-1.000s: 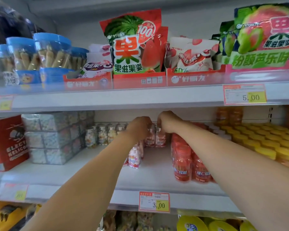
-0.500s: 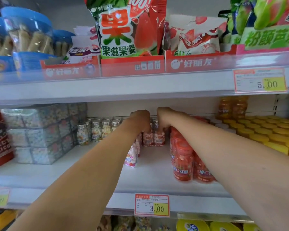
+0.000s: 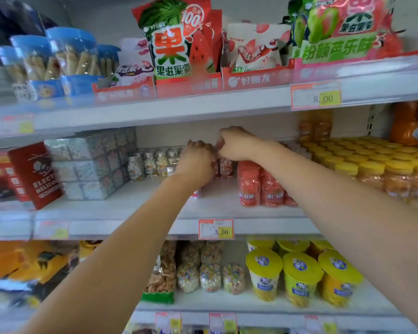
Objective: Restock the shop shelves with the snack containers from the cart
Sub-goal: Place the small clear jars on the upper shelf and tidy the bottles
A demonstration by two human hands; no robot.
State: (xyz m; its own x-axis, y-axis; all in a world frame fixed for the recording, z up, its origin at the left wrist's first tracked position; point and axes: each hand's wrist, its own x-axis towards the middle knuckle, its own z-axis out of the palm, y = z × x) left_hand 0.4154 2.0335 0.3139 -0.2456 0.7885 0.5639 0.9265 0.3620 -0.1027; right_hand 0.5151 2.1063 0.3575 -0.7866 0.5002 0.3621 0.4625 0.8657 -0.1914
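Left grip [image 3: 198,162], right grip [image 3: 235,145] clasp clear cylindrical bottles [image 3: 225,168]

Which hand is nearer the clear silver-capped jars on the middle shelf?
Left. The left hand is just right of the clear jars; the right hand sits further right, pinching a pink jar.

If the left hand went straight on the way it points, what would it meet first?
Most likely the small pink candy bottles just beyond the left hand fingertips, mid-shelf; depth is unclear, so it may be touching them.
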